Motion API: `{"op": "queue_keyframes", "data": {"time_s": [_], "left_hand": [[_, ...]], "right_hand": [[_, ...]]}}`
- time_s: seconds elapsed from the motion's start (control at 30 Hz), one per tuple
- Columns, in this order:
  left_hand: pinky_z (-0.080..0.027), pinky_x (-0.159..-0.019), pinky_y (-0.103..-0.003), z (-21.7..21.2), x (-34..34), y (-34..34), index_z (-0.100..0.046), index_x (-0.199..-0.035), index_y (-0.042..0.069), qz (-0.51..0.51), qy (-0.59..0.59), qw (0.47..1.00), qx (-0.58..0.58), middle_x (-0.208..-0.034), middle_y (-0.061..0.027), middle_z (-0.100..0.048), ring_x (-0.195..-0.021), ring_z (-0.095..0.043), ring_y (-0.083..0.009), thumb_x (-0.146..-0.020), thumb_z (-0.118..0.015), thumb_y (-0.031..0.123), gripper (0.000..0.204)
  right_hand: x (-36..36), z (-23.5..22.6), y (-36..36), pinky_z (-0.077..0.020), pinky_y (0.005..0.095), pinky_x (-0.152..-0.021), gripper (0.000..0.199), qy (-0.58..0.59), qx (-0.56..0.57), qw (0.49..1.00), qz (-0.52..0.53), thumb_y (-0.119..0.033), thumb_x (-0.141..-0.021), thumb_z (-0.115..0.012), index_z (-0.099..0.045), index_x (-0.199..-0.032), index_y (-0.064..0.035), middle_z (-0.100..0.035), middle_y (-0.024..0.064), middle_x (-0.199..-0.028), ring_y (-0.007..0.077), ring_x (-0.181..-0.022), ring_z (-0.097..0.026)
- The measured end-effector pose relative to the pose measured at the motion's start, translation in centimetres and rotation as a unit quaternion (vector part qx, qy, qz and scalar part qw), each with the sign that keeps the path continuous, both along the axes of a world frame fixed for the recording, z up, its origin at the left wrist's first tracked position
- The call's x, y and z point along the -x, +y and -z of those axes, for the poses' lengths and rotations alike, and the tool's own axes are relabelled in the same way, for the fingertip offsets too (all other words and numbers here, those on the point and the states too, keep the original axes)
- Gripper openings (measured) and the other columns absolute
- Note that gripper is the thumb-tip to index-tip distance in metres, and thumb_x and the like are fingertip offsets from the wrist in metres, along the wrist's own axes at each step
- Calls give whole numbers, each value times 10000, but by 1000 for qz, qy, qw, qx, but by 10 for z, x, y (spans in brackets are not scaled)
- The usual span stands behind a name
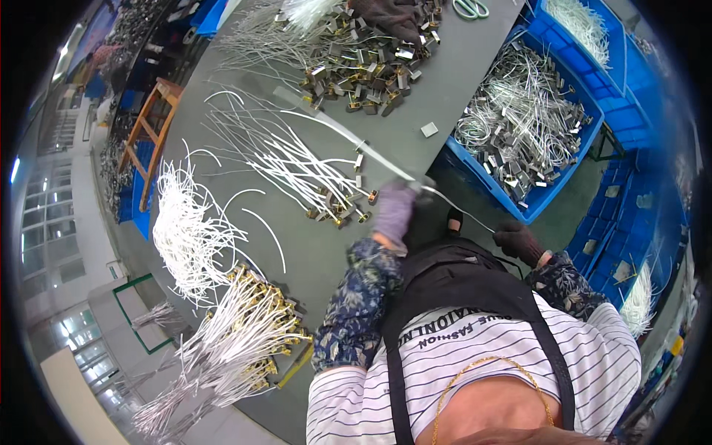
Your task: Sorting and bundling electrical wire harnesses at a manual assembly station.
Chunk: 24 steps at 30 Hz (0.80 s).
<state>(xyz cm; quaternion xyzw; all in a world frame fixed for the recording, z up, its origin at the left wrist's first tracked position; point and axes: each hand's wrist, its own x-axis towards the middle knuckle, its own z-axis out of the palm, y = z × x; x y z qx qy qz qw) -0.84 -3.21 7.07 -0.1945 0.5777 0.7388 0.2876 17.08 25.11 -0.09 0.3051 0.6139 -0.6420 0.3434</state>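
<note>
**Gloved hands drawing a white wire at the table edge**

My left hand (pixel 395 209), in a grey-purple glove, is closed around a white wire (pixel 348 135) at the near edge of the grey table (pixel 437 89). My right hand (pixel 518 242), in a dark glove, pinches the same wire just beyond the edge, so a short span runs taut between my two fists. The far part of the wire trails up-left across the table. Just left of my left hand lies a fan of white leads with brass ends (pixel 297 159). A heap of metal clips with wires (pixel 363 63) sits farther back. To my right stands a blue bin (pixel 575 156) of finished pieces. Loose white wires (pixel 189 230) lie at far left.
</note>
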Motion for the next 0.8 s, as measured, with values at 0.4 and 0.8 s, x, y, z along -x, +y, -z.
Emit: {"op": "queue_keyframes", "data": {"time_s": [0.4,0.8], "left_hand": [[-474,-623,-289,4,44,-111,-673,-1020,-9,-94,150,959,223,-805,-54,-647,-673,-557,-139,-904,-675,219,256],[-512,-745,-471,84,110,-318,-697,-993,-53,12,68,662,746,-925,-250,-696,-841,-667,-405,-844,-686,443,517]], "right_hand": [[182,-72,-180,-490,369,-832,478,239,39,953,-181,-285,-853,-696,-571,-1265,-77,-629,129,-1001,254,-945,-619],[332,-34,-193,-513,463,-786,369,406,-493,700,-319,-329,-869,-680,-580,-1136,-94,-625,170,-1066,362,-954,-647]]}}
